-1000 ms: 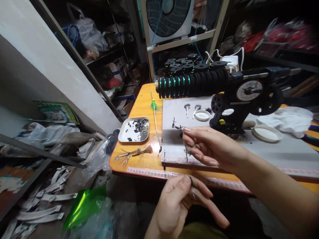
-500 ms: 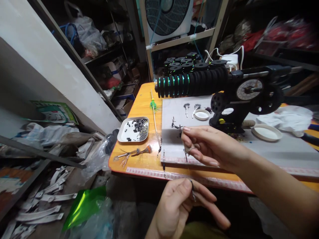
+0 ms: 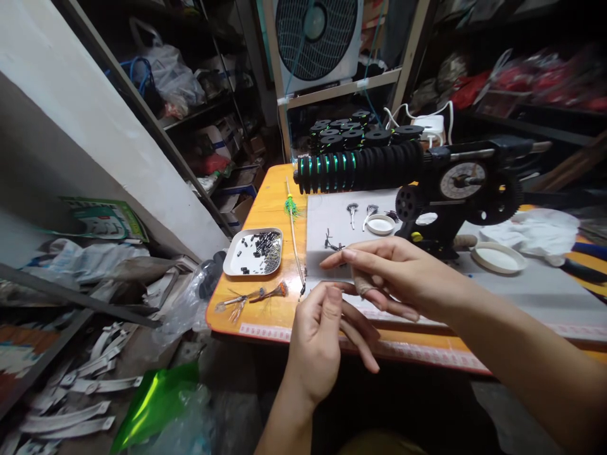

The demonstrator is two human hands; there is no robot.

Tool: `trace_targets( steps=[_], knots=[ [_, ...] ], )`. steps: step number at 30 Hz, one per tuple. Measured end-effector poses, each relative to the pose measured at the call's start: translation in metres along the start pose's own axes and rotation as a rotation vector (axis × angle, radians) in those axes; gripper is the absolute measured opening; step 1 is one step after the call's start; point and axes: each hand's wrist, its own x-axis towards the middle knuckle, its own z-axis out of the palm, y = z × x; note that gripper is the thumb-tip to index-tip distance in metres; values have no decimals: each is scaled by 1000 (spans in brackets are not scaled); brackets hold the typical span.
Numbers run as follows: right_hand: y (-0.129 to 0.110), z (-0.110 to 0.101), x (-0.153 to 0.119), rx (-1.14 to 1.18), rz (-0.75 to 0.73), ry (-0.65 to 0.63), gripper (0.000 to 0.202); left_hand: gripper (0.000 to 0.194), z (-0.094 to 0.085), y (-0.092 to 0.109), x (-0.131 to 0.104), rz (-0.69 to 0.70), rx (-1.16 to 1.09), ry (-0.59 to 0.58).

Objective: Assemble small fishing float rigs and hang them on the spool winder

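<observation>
My left hand (image 3: 322,328) is raised at the front edge of the table, thumb pressed to the index finger; what they pinch is hidden. Its other fingers spread loosely to the right. Just above and right, my right hand (image 3: 393,272) has its index finger stretched leftward with the thumb against it. Anything between them is too small to make out. A beige wrap (image 3: 364,285) circles one of its fingers. Behind the fingertips, small black wired pieces (image 3: 334,245) lie on the grey board (image 3: 320,218).
On the left stands a white tray (image 3: 232,259) of black tubes and small metal parts. Nearby are orange-brown skirted pieces (image 3: 275,291) and a white stick (image 3: 294,246) with green strands. A black spool machine (image 3: 459,189) stands at right, with round dishes (image 3: 497,258) nearby.
My left hand has risen and moved left, close beneath the right. My right index finger has stretched out leftward past the thumb. The view has shifted slightly.
</observation>
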Motion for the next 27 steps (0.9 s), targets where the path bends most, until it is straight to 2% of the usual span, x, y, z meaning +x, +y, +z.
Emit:
trace_targets(
  steps=[3, 6, 9, 12, 15, 19, 27],
  knots=[
    [0, 1, 1, 104, 23, -21, 34, 42, -1, 0, -2, 10, 42, 15],
    [1, 3, 4, 243, 55, -100, 30, 41, -1, -4, -1, 42, 39, -4],
    [1, 7, 8, 376, 107, -149, 30, 40, 1, -12, -1, 51, -51, -17],
    [2, 13, 12, 471, 195, -118, 41, 45, 4, -23, -5, 44, -202, -3],
    [4, 16, 14, 470, 188, -89, 42, 46, 8, -36, -11, 38, -331, 16],
    [6, 14, 14, 429, 127, -27, 43, 45, 10, -47, -19, -20, -511, -28],
    [7, 6, 14, 388, 100, -44, 43, 44, 8, -49, -28, -59, -764, -167]
  ],
)
